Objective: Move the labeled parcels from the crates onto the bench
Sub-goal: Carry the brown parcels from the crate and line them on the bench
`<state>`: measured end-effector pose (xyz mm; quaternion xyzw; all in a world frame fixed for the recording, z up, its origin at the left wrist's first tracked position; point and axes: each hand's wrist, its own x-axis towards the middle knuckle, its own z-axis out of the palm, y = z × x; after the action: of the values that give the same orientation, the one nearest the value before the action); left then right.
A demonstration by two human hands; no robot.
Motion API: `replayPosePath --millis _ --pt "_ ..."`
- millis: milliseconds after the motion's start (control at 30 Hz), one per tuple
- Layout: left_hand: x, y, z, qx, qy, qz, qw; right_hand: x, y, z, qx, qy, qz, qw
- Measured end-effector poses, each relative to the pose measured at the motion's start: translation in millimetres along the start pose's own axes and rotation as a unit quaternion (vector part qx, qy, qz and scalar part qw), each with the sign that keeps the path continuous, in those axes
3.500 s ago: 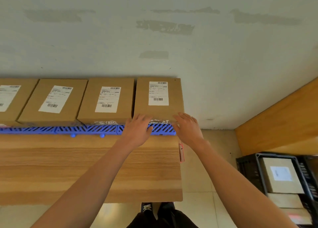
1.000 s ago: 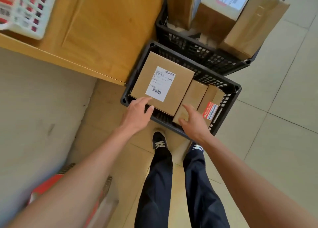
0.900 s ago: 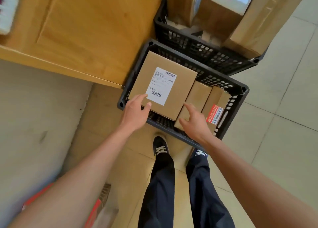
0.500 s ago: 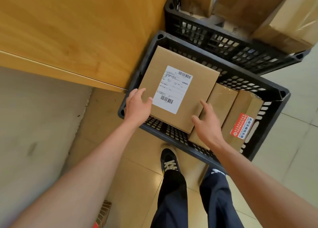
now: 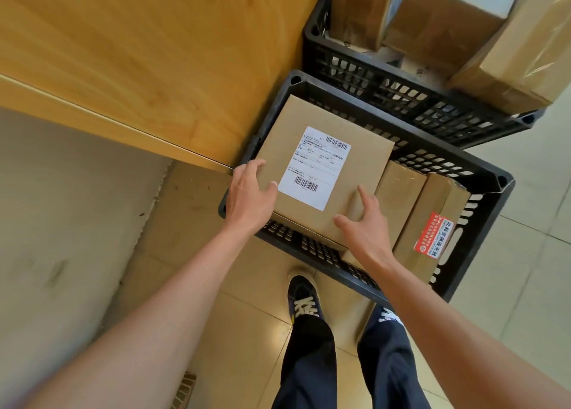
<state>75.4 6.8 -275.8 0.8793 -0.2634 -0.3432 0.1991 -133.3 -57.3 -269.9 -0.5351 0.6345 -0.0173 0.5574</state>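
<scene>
Brown cardboard parcel with a white label [image 5: 321, 173] lies flat atop the nearer black plastic crate [image 5: 482, 173], long axis running away from the person. Left hand [image 5: 248, 200] curls round its left edge; right hand [image 5: 364, 223], fingers spread, touches its near right corner, seemingly without gripping.

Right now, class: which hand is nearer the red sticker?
Right. The right hand rests on the labeled box's near corner, beside the red sticker; the left hand grips the box's far side.
</scene>
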Motion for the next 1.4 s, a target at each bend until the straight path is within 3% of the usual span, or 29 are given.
replayPosePath --millis 400,767,1100,1400 --pt "-76 47 -54 -0.051 0.019 0.021 0.998 -80 -61 -53 -0.039 0.05 -0.078 0.995" --pt "-212 127 -95 -0.08 -0.081 -0.049 0.992 -193 -90 -163 -0.09 0.029 -0.152 0.984" --pt "-346 217 -139 -0.083 0.017 0.009 0.996 -305 -117 -266 -0.067 0.017 -0.246 0.967" --pt "-493 273 -204 -0.138 0.091 0.037 0.986 -413 -166 -346 -0.103 -0.011 -0.355 0.929"
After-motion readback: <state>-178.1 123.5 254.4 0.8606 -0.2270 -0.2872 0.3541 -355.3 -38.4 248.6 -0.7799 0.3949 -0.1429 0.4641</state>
